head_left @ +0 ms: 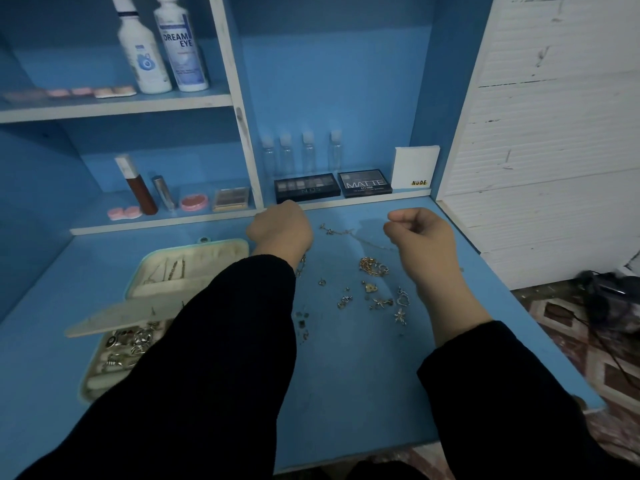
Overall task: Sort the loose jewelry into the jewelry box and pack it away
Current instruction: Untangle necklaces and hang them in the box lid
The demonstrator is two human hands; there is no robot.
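Note:
An open mint jewelry box (194,252) lies at the left of the blue desk, with necklaces in its upper tray and several rings in the lower part. Its inner flap (114,317) stands half raised. Loose jewelry is scattered mid-desk: a gold chain bracelet (372,266), a heart charm (370,288), star and heart pendants (401,306) and small studs (302,322). My left hand (280,228) is curled, and a chain (301,266) dangles below its wrist. The fingers of my right hand (420,237) are pinched together above a thin necklace (337,231) that runs toward it.
Eyeshadow palettes (306,187), small clear bottles (308,152) and a white box (414,168) line the back ledge just beyond my hands. The left shelves hold lens solution bottles (180,43) and cosmetics. The desk's right edge (540,327) drops to a patterned floor.

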